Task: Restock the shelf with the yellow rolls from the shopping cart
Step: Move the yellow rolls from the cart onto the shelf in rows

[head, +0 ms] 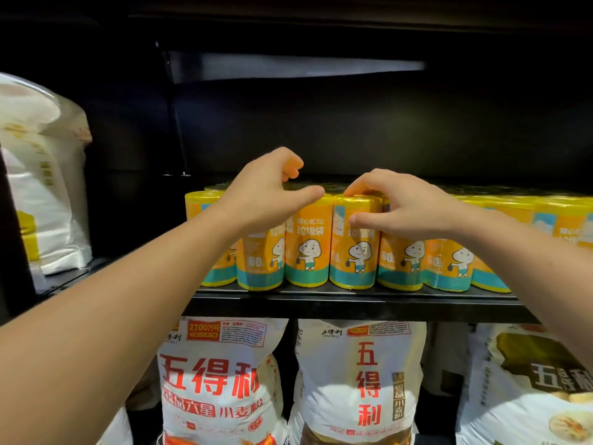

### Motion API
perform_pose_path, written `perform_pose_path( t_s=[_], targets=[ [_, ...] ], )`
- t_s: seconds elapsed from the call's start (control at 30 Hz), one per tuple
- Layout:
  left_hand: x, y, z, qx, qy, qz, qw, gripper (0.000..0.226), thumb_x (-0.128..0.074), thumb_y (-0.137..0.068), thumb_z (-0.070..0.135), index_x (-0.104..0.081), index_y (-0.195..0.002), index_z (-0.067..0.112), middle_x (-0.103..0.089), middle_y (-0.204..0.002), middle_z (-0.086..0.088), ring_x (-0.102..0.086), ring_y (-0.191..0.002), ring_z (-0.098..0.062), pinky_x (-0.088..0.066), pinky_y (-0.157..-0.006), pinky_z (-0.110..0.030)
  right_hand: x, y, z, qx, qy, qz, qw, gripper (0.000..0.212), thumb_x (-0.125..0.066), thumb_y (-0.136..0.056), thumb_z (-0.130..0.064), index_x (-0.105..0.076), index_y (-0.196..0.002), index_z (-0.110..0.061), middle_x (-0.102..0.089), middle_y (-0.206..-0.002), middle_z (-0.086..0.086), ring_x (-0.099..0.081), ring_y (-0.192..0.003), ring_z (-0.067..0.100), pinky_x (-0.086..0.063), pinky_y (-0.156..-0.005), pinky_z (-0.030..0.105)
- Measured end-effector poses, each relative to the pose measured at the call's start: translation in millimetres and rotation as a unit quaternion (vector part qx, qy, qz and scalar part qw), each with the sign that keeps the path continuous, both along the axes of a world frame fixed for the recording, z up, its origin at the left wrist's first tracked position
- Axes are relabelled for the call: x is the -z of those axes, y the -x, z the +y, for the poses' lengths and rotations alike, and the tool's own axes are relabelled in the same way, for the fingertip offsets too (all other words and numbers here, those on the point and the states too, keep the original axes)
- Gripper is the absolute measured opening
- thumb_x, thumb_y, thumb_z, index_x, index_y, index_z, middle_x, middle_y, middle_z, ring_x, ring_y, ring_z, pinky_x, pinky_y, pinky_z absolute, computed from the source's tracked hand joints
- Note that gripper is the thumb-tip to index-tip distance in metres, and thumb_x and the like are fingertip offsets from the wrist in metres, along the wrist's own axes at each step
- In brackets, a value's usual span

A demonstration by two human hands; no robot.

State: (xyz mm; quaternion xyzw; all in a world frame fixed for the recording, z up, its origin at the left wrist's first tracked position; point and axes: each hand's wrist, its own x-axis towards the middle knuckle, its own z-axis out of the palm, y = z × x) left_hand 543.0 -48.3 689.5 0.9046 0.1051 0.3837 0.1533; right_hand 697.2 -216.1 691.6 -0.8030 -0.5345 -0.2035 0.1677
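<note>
Several yellow rolls with a cartoon label stand upright in rows on the black shelf [353, 298]. My right hand [401, 210] pinches one front-row yellow roll [353, 248], with its forefinger on the roll's top rim and its thumb on the label. My left hand [266, 194] hovers over the neighbouring rolls [306, 245] to the left. Its fingers are loosely curled and hold nothing, and its thumb lies along the top of a roll. More rolls [449, 264] continue to the right and behind. The shopping cart is out of view.
White flour bags [356, 380] with red characters fill the shelf below. A large white bag [45, 175] stands at the left on the same level. Behind and above the rolls the black shelf bay [353, 130] is dark.
</note>
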Motion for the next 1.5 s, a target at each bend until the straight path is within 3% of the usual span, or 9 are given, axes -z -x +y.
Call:
perform_pose_path(
  t_s=[0.1, 0.23, 0.4, 0.73, 1.3, 1.5],
  targets=[
    [-0.6, 12.1, 7.3, -0.016, -0.053, -0.020, 0.998, 0.048, -0.063, -0.090, 0.043, -0.051, -0.133, 0.024, -0.058, -0.126, 0.007, -0.053, -0.117, -0.011, -0.044, -0.091, -0.027, -5.9, 3.9, -1.3, 0.011, 0.014, -0.001, 1.000, 0.059, -0.059, -0.083, -0.065, -0.045, -0.135, -0.040, -0.056, -0.128, -0.014, -0.057, -0.108, 0.010, -0.056, -0.086, 0.040],
    [-0.1, 24.5, 22.8, -0.123, -0.156, 0.034, 0.980, 0.055, -0.058, -0.085, 0.061, -0.056, -0.127, 0.025, -0.057, -0.126, 0.005, -0.052, -0.118, -0.017, -0.047, -0.096, -0.044, -8.4, 16.0, 7.2, 0.056, 0.002, -0.134, 0.989, 0.067, -0.048, -0.083, -0.073, -0.038, -0.142, -0.042, -0.053, -0.138, -0.013, -0.057, -0.116, 0.013, -0.052, -0.087, 0.037],
    [7.9, 30.1, 35.5, -0.156, -0.132, 0.108, 0.973, 0.070, -0.057, -0.070, 0.080, -0.054, -0.121, 0.033, -0.053, -0.123, 0.007, -0.050, -0.115, -0.016, -0.048, -0.092, -0.045, -1.5, 34.1, 29.1, 0.020, -0.010, -0.129, 0.991, 0.060, -0.048, -0.088, -0.067, -0.043, -0.140, -0.039, -0.052, -0.140, -0.012, -0.054, -0.123, 0.013, -0.052, -0.092, 0.039],
    [11.9, 28.3, 37.9, -0.136, -0.118, 0.105, 0.978, 0.068, -0.065, -0.071, 0.073, -0.052, -0.126, 0.034, -0.050, -0.124, 0.007, -0.048, -0.116, -0.016, -0.046, -0.094, -0.044, 10.3, 37.3, 45.8, -0.001, -0.012, -0.083, 0.996, 0.053, -0.058, -0.089, -0.058, -0.047, -0.136, -0.037, -0.053, -0.125, -0.013, -0.056, -0.110, 0.011, -0.055, -0.086, 0.039],
    [7.6, 37.9, 45.3, -0.086, -0.092, 0.138, 0.982, 0.061, -0.069, -0.082, 0.054, -0.045, -0.136, 0.037, -0.053, -0.132, 0.010, -0.048, -0.125, -0.019, -0.042, -0.103, -0.052, 9.7, 36.5, 45.4, 0.003, 0.016, -0.095, 0.995, 0.053, -0.054, -0.092, -0.055, -0.040, -0.139, -0.036, -0.048, -0.133, -0.012, -0.052, -0.115, 0.011, -0.054, -0.086, 0.035],
    [8.5, 41.2, 45.9, -0.073, -0.094, 0.143, 0.983, 0.057, -0.066, -0.086, 0.050, -0.041, -0.137, 0.039, -0.051, -0.134, 0.012, -0.037, -0.132, -0.019, -0.030, -0.107, -0.050, 10.9, 35.4, 45.7, 0.006, 0.014, -0.102, 0.995, 0.054, -0.053, -0.092, -0.056, -0.040, -0.140, -0.036, -0.048, -0.133, -0.013, -0.052, -0.114, 0.009, -0.055, -0.085, 0.035]
  ],
)
